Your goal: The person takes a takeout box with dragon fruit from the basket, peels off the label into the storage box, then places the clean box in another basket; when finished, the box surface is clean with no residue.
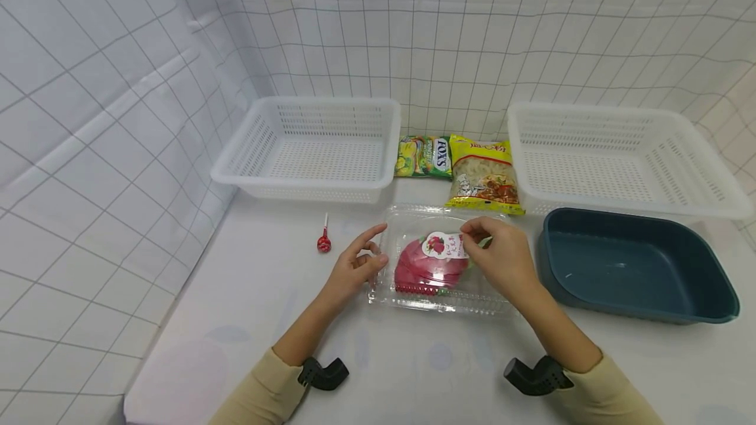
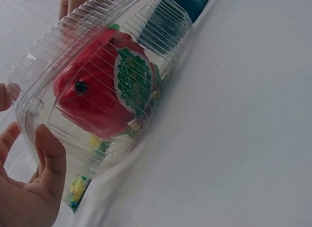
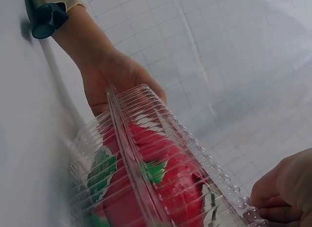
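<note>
A clear plastic clamshell box (image 1: 490, 294) lies closed on the table with a red dragon fruit (image 1: 428, 269) inside. The fruit carries a green sticker (image 2: 132, 80). On the lid is a white label (image 1: 443, 246) with a red fruit picture and writing. My right hand (image 1: 502, 258) is over the lid, thumb and index finger pinching the label's right end. At the box's left side is my left hand (image 1: 356, 266), its index finger and thumb spread loosely along the edge. In the right wrist view, the left hand (image 3: 114, 75) shows behind the box.
White baskets stand at the back left (image 1: 307, 189) and back right (image 1: 626, 199). Between them lie a green candy bag (image 1: 424, 156) and a yellow food packet (image 1: 484, 176). A dark blue basin (image 1: 632, 267) stands right of the box, a red lollipop (image 1: 324, 243) to its left.
</note>
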The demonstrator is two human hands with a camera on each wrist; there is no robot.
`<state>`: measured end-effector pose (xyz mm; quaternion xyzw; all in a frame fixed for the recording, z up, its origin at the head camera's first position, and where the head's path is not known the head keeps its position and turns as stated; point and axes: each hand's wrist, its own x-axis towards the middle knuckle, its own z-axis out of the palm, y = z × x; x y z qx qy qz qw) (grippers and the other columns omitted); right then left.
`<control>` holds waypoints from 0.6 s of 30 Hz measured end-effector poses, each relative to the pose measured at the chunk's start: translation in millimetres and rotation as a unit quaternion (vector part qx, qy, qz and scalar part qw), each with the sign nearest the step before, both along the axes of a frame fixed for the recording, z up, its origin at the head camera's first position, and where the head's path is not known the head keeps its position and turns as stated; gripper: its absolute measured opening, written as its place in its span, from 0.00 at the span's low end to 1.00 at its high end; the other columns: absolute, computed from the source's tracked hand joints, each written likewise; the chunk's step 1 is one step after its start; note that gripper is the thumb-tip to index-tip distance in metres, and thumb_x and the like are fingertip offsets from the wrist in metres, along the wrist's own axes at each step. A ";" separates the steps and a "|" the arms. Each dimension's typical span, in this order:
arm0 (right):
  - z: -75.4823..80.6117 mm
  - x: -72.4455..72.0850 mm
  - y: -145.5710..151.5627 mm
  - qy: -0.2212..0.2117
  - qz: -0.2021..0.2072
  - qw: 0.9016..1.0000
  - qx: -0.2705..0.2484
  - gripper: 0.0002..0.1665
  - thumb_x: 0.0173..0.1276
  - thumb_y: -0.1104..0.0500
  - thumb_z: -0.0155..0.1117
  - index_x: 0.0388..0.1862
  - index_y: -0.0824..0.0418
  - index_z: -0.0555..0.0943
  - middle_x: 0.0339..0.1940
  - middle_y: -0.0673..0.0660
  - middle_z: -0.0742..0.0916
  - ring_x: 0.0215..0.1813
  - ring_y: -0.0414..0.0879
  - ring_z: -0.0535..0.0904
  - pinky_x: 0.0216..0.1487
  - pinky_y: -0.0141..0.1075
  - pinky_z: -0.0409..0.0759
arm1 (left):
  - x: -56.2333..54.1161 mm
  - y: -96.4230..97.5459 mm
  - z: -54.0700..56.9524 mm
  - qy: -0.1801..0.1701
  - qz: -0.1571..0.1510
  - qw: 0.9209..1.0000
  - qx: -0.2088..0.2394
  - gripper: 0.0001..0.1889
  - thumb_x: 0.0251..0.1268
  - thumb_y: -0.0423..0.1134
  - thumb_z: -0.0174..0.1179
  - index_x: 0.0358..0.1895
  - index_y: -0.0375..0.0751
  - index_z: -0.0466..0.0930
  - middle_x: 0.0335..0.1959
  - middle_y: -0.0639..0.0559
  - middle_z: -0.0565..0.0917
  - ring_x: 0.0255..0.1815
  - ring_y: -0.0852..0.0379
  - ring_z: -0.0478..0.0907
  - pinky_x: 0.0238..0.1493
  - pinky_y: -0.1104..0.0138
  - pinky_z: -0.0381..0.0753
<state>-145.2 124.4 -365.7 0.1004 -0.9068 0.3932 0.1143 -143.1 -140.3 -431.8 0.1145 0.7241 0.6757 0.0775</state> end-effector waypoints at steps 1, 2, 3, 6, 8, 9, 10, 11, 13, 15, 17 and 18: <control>0.4 0.4 0.0 0.003 0.000 1.000 -0.003 0.05 0.62 0.67 0.67 0.38 0.65 0.85 0.30 0.55 0.86 0.34 0.47 0.80 0.35 0.35 0.80 | 0.0 -0.2 0.0 -0.002 -0.001 1.000 -0.001 0.29 0.69 0.34 0.57 0.72 0.49 0.64 0.44 0.44 0.68 0.25 0.61 0.67 0.30 0.72 0.73; 0.8 0.7 -0.1 0.006 -0.001 1.000 -0.006 0.05 0.62 0.67 0.67 0.38 0.65 0.85 0.30 0.56 0.86 0.34 0.47 0.80 0.35 0.35 0.80 | 0.1 -0.4 0.1 -0.004 -0.001 1.000 0.000 0.29 0.69 0.35 0.57 0.72 0.49 0.64 0.44 0.44 0.68 0.25 0.61 0.67 0.30 0.72 0.73; 1.0 1.1 -0.2 0.010 -0.002 1.000 -0.009 0.05 0.62 0.67 0.67 0.38 0.65 0.85 0.30 0.56 0.86 0.34 0.47 0.80 0.35 0.36 0.80 | 0.0 -0.5 0.1 -0.005 -0.002 1.000 0.000 0.29 0.69 0.34 0.57 0.72 0.49 0.64 0.44 0.44 0.68 0.25 0.61 0.67 0.30 0.72 0.73; 0.4 1.5 0.2 0.026 -0.005 0.999 -0.026 0.06 0.62 0.68 0.67 0.38 0.66 0.85 0.31 0.57 0.86 0.33 0.47 0.80 0.37 0.40 0.81 | 0.0 -0.4 0.3 -0.003 -0.003 1.000 0.001 0.29 0.69 0.34 0.57 0.72 0.48 0.64 0.44 0.44 0.68 0.25 0.61 0.67 0.30 0.72 0.73; -0.9 0.7 1.5 0.046 -0.007 0.998 -0.043 0.06 0.61 0.69 0.67 0.38 0.67 0.84 0.31 0.57 0.87 0.34 0.48 0.81 0.37 0.37 0.81 | 0.0 -0.1 0.6 -0.003 -0.003 1.000 0.002 0.29 0.68 0.34 0.58 0.72 0.48 0.64 0.44 0.44 0.68 0.25 0.61 0.67 0.30 0.73 0.73; -1.3 0.3 2.6 0.057 -0.009 0.997 -0.053 0.06 0.61 0.69 0.67 0.38 0.67 0.84 0.32 0.58 0.87 0.34 0.48 0.82 0.38 0.34 0.81 | -0.1 0.0 0.6 -0.002 -0.003 1.000 0.002 0.29 0.68 0.34 0.58 0.72 0.48 0.64 0.44 0.44 0.68 0.25 0.61 0.67 0.30 0.73 0.73; -1.4 -0.2 3.8 0.068 -0.009 0.996 -0.063 0.06 0.61 0.70 0.67 0.37 0.68 0.84 0.32 0.58 0.87 0.33 0.49 0.83 0.38 0.31 0.80 | -0.3 0.1 0.3 -0.002 -0.003 1.000 0.003 0.29 0.68 0.34 0.58 0.72 0.47 0.64 0.44 0.44 0.68 0.25 0.61 0.67 0.30 0.73 0.73; -0.8 -0.6 4.9 0.074 -0.010 0.995 -0.072 0.06 0.61 0.70 0.67 0.38 0.68 0.84 0.32 0.59 0.88 0.34 0.50 0.83 0.38 0.27 0.79 | -0.3 0.0 0.2 -0.002 -0.003 1.000 0.004 0.29 0.68 0.34 0.58 0.72 0.47 0.64 0.44 0.44 0.68 0.24 0.61 0.67 0.30 0.73 0.73; 1.0 -1.2 7.5 0.080 -0.012 0.993 -0.087 0.05 0.61 0.71 0.67 0.37 0.68 0.84 0.32 0.60 0.88 0.34 0.51 0.84 0.37 0.20 0.75 | -0.2 -0.3 0.1 -0.002 -0.003 1.000 0.004 0.29 0.68 0.34 0.58 0.72 0.46 0.64 0.44 0.44 0.67 0.24 0.61 0.67 0.30 0.73 0.74; 4.3 -1.3 9.7 0.072 -0.016 0.993 -0.097 0.05 0.62 0.70 0.67 0.37 0.69 0.85 0.32 0.60 0.88 0.34 0.51 0.84 0.37 0.18 0.74 | -0.5 -0.5 -0.4 -0.002 -0.002 1.000 0.005 0.29 0.68 0.34 0.58 0.72 0.46 0.64 0.44 0.44 0.67 0.24 0.61 0.67 0.30 0.73 0.74; 7.2 -0.9 11.7 0.057 -0.021 0.993 -0.103 0.05 0.62 0.69 0.67 0.38 0.69 0.85 0.33 0.60 0.88 0.34 0.49 0.84 0.37 0.18 0.74 | -0.4 -0.7 -0.6 -0.002 -0.002 1.000 0.006 0.29 0.68 0.34 0.59 0.72 0.46 0.64 0.44 0.43 0.67 0.24 0.61 0.68 0.29 0.73 0.74; 8.4 -0.9 12.7 0.052 -0.023 0.993 -0.105 0.05 0.63 0.69 0.67 0.38 0.68 0.85 0.33 0.60 0.88 0.34 0.47 0.83 0.37 0.18 0.74 | -0.4 -0.8 -0.8 -0.002 -0.002 1.000 0.006 0.29 0.68 0.34 0.59 0.72 0.46 0.64 0.44 0.43 0.67 0.24 0.61 0.68 0.29 0.73 0.74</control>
